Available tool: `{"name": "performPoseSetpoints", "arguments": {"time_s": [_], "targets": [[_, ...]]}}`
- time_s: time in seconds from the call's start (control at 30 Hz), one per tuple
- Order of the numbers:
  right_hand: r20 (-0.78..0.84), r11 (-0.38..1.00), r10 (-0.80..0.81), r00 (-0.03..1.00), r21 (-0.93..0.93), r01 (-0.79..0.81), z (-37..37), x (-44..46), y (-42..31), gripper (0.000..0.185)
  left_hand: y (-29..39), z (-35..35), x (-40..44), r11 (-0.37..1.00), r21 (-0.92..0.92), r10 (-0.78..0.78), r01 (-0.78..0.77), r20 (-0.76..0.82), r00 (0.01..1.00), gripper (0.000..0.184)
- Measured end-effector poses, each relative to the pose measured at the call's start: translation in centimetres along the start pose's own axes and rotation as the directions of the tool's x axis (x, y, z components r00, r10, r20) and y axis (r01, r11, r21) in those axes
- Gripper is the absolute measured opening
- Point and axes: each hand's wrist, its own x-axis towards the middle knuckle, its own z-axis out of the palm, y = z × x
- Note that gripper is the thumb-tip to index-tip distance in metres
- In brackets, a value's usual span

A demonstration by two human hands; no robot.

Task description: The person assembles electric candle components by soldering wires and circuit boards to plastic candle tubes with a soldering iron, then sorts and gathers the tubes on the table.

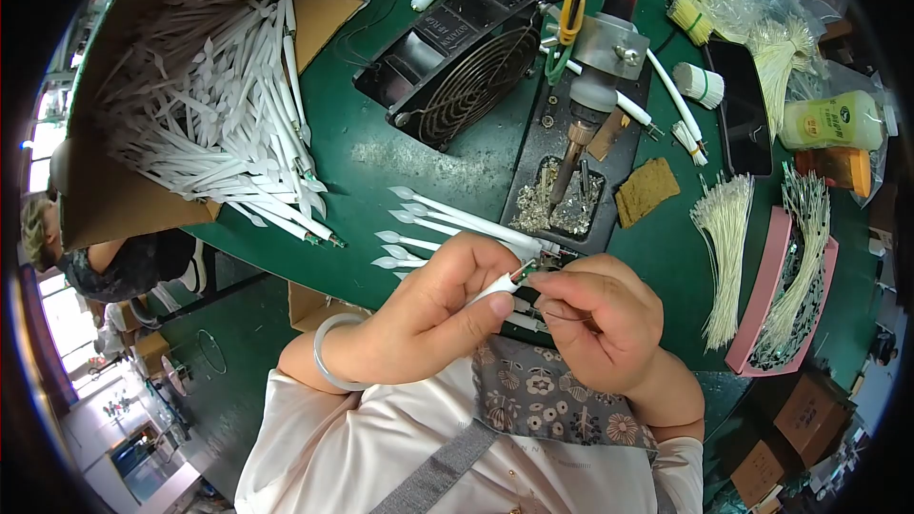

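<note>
Holding one slim white plastic tube, the left hand pinches it between thumb and fingers, its green-tipped end projecting toward the right hand. The right thumb and forefinger pinch one thin dark wire beside that end. Just beyond the grip: several white flame-tipped sticks, partly hidden, exact count indeterminable. Farther: one brass-collared soldering iron, one brown square sponge, one black square-framed fan.
</note>
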Motion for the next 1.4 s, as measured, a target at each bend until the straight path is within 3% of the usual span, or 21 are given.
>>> {"name": "performPoseSetpoints", "arguments": {"time_s": [0.17, 0.37, 0.47, 0.57, 0.67, 0.8, 0.9, 0.97, 1.1, 1.3, 1.4], "targets": [[-0.01, 0.993, -0.081, 0.997, -0.091, 0.08, 0.4, -0.2, 0.3, 0.025, -0.1, -0.3, 0.3, 0.998, 0.063, 0.006, -0.006, -0.014, 1.0, 0.01], [-0.022, 0.985, -0.126, 0.992, -0.124, 0.123, 0.5, -0.2, 0.7, 0.024, -0.6, -0.5, 0.9, 0.998, -0.053, 0.03, -0.028, 0.038, 0.999, 0.008], [-0.03, 0.987, -0.107, 0.994, -0.12, 0.103, 0.4, -0.1, 0.6, 0.022, 0.0, -0.6, 1.0, 0.995, -0.075, -0.063, 0.066, 0.045, 0.997, 0.007], [-0.043, 0.989, -0.086, 0.995, -0.121, 0.08, 0.4, -0.1, 0.7, 0.021, -0.2, -0.4, 1.1, 1.0, -0.002, -0.029, 0.029, 0.024, 0.999, 0.008], [-0.056, 0.986, -0.095, 0.994, -0.144, 0.086, 0.5, -0.1, 0.9, 0.021, -0.8, -0.5, 0.9, 0.997, -0.045, -0.059, 0.062, 0.059, 0.997, 0.008], [-0.076, 0.984, -0.092, 0.993, -0.158, 0.079, 0.6, -0.1, 0.9, 0.021, -1.4, -0.4, 1.0, 0.998, 0.067, -0.021, 0.019, 0.031, 0.999, 0.008], [-0.078, 0.991, -0.046, 0.996, -0.125, 0.036, 0.4, -0.1, 0.8, 0.02, -1.8, -0.4, 1.1, 0.989, 0.15, 0.0, -0.002, 0.01, 1.0, 0.009], [-0.098, 0.997, 0.073, 0.993, 0.023, -0.071, 0.2, -0.2, 0.2, 0.019, -2.1, -0.5, 1.1, 0.988, 0.151, -0.031, 0.034, -0.022, 0.999, 0.01], [0.042, 0.982, 0.129, 0.991, 0.134, -0.133, -1.3, -0.7, 0.8, 0.019, -2.1, -0.9, 1.5, 0.994, -0.033, -0.1, 0.099, -0.012, 0.995, 0.011], [-0.032, 0.989, 0.086, 0.996, -0.12, -0.089, -0.2, -0.8, 2.0, 0.014, -1.5, -1.4, 3.0, 0.981, -0.107, -0.163, 0.163, 0.002, 0.987, 0.009], [-0.102, 0.987, 0.098, 0.99, -0.12, -0.11, 0.6, -0.7, 2.1, 0.014, -1.3, -1.4, 3.7, 0.979, -0.101, -0.182, 0.18, -0.011, 0.983, 0.007]]}}
